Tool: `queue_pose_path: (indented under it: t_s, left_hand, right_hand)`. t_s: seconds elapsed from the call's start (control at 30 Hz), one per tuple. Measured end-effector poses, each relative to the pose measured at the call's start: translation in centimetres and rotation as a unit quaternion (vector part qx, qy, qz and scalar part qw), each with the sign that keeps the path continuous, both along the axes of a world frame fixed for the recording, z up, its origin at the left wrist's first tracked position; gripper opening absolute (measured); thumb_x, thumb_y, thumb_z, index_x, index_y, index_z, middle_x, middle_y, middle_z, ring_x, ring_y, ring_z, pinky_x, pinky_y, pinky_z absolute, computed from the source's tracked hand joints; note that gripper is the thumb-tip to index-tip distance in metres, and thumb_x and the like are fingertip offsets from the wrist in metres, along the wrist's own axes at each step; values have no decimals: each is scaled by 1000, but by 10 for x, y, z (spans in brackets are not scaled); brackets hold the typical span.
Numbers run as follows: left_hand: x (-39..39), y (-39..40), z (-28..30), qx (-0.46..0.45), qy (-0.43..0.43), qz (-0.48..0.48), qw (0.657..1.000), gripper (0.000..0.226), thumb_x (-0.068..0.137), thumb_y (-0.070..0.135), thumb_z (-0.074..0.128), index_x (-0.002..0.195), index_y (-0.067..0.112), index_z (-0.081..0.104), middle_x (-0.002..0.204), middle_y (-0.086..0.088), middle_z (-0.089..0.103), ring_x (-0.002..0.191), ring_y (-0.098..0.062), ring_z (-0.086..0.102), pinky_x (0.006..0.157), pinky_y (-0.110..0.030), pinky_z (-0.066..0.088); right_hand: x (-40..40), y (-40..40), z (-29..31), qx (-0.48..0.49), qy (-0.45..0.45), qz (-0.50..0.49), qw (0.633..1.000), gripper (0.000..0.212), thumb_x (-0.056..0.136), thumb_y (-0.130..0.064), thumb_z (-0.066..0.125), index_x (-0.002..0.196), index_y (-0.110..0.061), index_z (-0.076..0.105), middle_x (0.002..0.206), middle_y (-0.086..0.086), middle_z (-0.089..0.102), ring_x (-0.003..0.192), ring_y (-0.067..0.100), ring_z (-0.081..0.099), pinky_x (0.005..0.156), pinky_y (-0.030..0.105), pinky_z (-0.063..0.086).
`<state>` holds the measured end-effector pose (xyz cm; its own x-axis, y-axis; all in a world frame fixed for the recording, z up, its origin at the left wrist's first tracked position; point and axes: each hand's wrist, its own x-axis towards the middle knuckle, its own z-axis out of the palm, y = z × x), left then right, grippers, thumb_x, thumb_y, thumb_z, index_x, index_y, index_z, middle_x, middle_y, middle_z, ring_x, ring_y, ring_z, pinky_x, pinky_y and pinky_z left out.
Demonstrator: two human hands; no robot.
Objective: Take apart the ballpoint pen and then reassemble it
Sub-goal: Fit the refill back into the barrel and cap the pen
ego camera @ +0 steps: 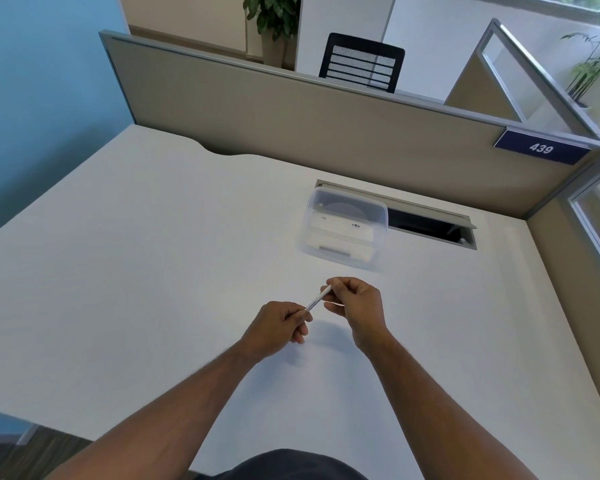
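Note:
A slim white ballpoint pen (317,299) with dark print on its barrel is held slanted above the white desk (153,271), between both hands. My left hand (278,325) pinches the pen's lower end with thumb and fingers. My right hand (355,303) grips the upper end, its fingers curled round it. Both ends of the pen are hidden inside the fingers. The pen looks whole from here.
A clear plastic box (343,232) stands on the desk beyond my hands. Behind it an open cable slot (430,225) cuts into the desk. A beige partition (291,126) with a "439" sign (541,148) closes the far side.

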<state>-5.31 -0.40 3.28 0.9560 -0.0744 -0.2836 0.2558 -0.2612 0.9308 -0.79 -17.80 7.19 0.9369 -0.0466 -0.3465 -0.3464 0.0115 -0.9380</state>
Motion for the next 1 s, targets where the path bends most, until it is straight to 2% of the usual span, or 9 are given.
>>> queue_pose_path:
  t_s: [0.1,0.2,0.37,0.47,0.6,0.7,0.83,0.9,1.0]
  left_hand:
    - [1,1,3,-43,15,-9,999,26,101,16,52,93,4,74,75,-10,72,61,-21,69,65,-31,58]
    - [-1,0,1,-55,21,-10,998,26,101,15,53,93,4,75,75,-10,73,63,-23,69,67,-33,60]
    - [-5,-3,-4,4,2,27,1000,24,98,14,56,85,9,76,73,-8,74,58,-17,68,70,-36,60]
    - [-6,-10,-3,51,-33,41,997,23,97,15,57,82,14,75,71,-5,74,55,-14,67,69,-34,61]
    - [-4,-12,-3,97,-64,43,992,23,97,15,57,80,16,74,68,-1,73,56,-16,69,66,-28,58]
    - [-2,-12,-3,90,-41,38,994,23,97,15,57,83,14,75,70,-2,74,58,-16,71,69,-32,61]
    - [4,-12,3,19,33,3,999,23,97,15,55,90,7,76,79,-10,77,67,-22,76,73,-37,63]
    - [7,-13,5,-2,62,-13,998,23,97,17,56,95,7,76,84,-10,78,72,-21,77,76,-36,62]
    - [9,-16,5,32,67,-32,997,22,96,20,59,96,11,79,90,-1,77,76,-13,73,74,-28,58]
  right_hand:
    - [0,-2,-2,71,25,23,997,21,102,-15,57,110,-10,76,103,8,80,97,19,74,89,36,58]
    - [-1,-1,-5,120,44,15,992,20,102,-13,58,107,-10,77,105,8,79,101,18,71,90,34,54]
    - [-2,3,-7,97,37,-37,994,15,95,-6,67,89,-8,81,94,11,80,95,20,71,93,34,57]
    - [1,9,-6,88,38,-67,993,13,93,-6,69,87,-7,80,96,15,79,93,21,72,92,34,58]
    - [4,13,-7,56,34,-102,993,10,92,-6,71,89,-4,80,97,17,79,87,20,71,83,30,59]
    - [4,14,-10,48,47,-119,991,10,92,-5,70,88,-4,79,94,16,79,84,19,70,82,30,60]
    - [3,11,-13,40,64,-134,988,13,94,-4,67,87,-4,78,88,13,76,78,19,64,81,31,60]
    - [2,10,-14,21,60,-128,990,14,95,-6,65,89,-6,77,87,9,76,77,18,63,76,29,58]
    - [2,8,-16,9,63,-117,991,14,97,-10,63,97,-6,77,89,5,76,81,17,65,73,27,55]
